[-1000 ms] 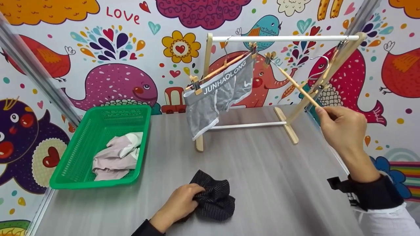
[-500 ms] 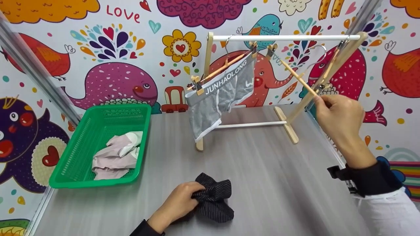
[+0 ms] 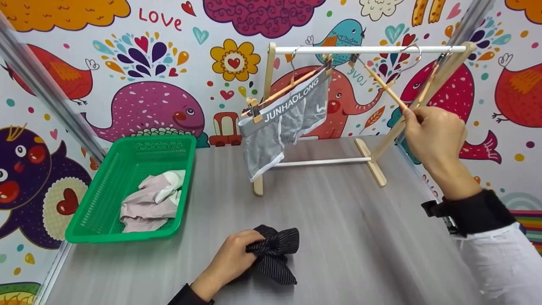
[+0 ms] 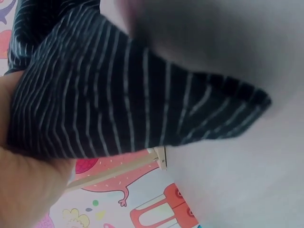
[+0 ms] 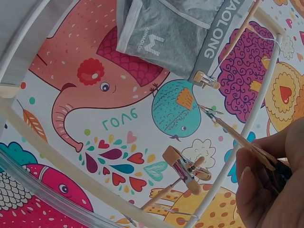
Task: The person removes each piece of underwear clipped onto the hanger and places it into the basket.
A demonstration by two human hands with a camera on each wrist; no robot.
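My left hand [image 3: 228, 260] grips a bunched black pinstriped cloth [image 3: 277, 264] low over the table; folds hide its kind. Up close in the left wrist view, the striped fabric [image 4: 118, 95] hangs past the fingers. With my right hand [image 3: 436, 137] I pinch one end of a wooden clip hanger [image 3: 385, 87], which carries no garment. Its metal hook overlaps the rack's white rail [image 3: 364, 50]. Grey boxer briefs [image 3: 292, 114] hang from another clip hanger on the rack's left side. In the right wrist view, my fingers [image 5: 249, 183] curl round the hanger's end.
A green basket [image 3: 190, 178] with a pale pink and white garment [image 3: 152, 203] stands on the left. One more hanger [image 3: 430, 82] hangs by the rack's right post [image 3: 449, 76]. The rack's wooden feet [image 3: 370, 163] rest on the table. A cartoon-patterned wall stands close behind.
My right hand has risen with the hanger, bringing its hook up to the rail. The left hand stays nearly in place, while the black cloth shifts and folds slightly.
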